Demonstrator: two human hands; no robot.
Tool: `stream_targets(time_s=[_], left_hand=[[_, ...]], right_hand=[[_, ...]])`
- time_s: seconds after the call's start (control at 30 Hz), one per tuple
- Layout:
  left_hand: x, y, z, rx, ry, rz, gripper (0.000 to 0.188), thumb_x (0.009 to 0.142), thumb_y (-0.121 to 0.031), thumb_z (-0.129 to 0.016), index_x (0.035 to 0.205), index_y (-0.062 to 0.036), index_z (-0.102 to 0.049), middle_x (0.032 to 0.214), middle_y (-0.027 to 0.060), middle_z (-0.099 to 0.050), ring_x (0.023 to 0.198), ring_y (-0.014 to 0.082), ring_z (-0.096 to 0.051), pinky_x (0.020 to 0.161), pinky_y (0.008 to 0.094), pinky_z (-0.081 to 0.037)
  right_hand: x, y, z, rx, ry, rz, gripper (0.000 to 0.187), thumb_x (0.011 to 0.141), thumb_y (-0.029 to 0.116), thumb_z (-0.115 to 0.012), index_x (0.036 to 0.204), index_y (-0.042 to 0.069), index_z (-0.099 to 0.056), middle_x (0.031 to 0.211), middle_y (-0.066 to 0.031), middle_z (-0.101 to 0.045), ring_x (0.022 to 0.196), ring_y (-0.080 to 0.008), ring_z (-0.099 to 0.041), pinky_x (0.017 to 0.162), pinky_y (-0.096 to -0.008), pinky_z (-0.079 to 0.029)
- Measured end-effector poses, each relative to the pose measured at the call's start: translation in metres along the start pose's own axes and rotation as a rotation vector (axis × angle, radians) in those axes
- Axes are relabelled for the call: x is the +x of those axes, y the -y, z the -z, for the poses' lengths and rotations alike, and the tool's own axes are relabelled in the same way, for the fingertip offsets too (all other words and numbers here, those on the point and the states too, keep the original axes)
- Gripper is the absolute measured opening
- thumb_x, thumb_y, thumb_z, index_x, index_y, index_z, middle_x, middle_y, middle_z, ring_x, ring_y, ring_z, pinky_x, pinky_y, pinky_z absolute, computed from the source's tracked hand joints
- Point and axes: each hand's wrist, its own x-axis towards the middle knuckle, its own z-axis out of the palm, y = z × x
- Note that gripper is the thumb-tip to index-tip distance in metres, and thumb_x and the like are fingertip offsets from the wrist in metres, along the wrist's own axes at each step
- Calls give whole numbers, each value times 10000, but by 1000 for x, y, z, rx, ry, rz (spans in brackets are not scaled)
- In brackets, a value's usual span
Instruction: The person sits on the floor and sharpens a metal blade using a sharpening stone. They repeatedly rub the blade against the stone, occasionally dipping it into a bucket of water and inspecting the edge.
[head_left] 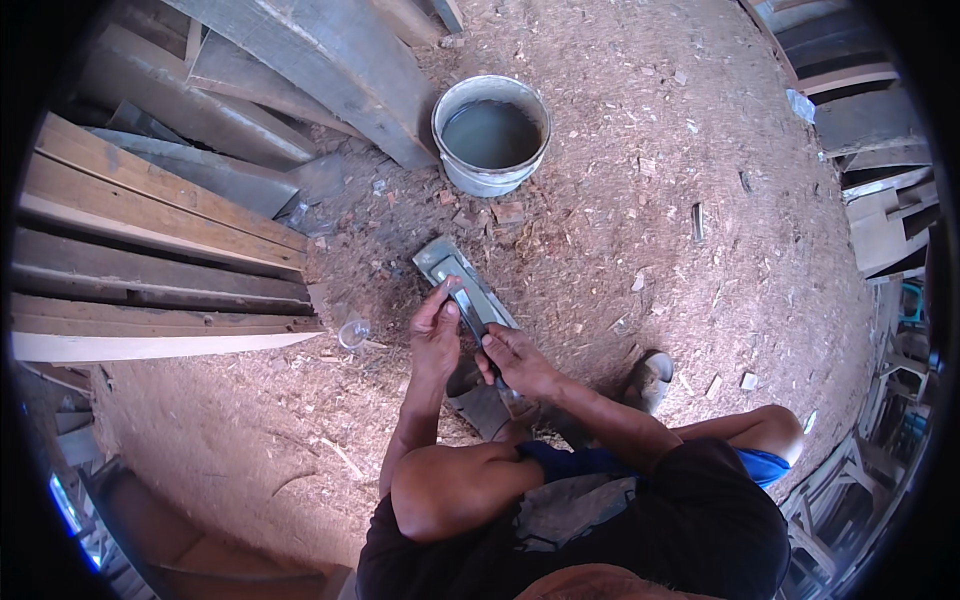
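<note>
My right hand is closed around the near part of a flat metal blade, whose kind I cannot make out fully. The blade slants away to the far left over a grey sharpening stone on a long board. My left hand has its fingers curled, the fingertips at the far end of the blade. The near end of the blade is hidden under my right hand. Beyond the stone stands a round whitish bucket with murky grey liquid inside.
Stacked wooden planks jut in from the left, and a thick beam leans beside the bucket. A clear plastic cup lies left of my left hand. Wood chips and shavings cover the ground. More timber lines the right.
</note>
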Motion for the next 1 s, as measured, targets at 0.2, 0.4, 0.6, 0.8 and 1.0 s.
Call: stream_targets(time_s=[0.2,0.4,0.6,0.8,1.0], left_hand=[[3,3,-1,-12,35,-51,455,1041,-120,-620,1467,8,-525,1416,162,-609,1244,245,-622,1092,410,-500],[2,-11,-11,-208,64,100,521,1035,-168,-636,1498,9,-476,1419,161,-601,1213,242,-633,1082,399,-512],[-1,-8,-4,-131,58,98,520,1031,-170,-643,1492,11,-485,1416,161,-603,1226,246,-630,1079,393,-517],[-1,-9,-7,-129,35,41,487,1036,-143,-630,1480,12,-502,1404,163,-614,1243,251,-624,1099,396,-497],[0,-10,-5,-6,37,20,416,1056,-119,-601,1450,6,-556,1387,126,-644,1267,178,-586,1107,329,-434]], right_hand=[[0,-2,4,-39,-3,27,303,1137,307,-394,1008,55,-499,790,-21,-553,645,-107,-529,631,-280,-459],[-3,6,4,-56,-1,10,298,1137,305,-393,1014,57,-504,788,-20,-553,640,-105,-528,626,-280,-451],[0,-4,3,-47,-4,-3,295,1137,299,-395,1013,55,-504,791,-22,-555,640,-107,-528,624,-282,-450],[-1,0,3,-35,-10,-11,281,1134,283,-408,1015,48,-506,789,-22,-555,643,-108,-529,617,-283,-450],[-1,-2,2,-18,-18,0,285,1133,281,-409,1007,46,-509,791,-20,-558,644,-106,-532,615,-282,-452]])
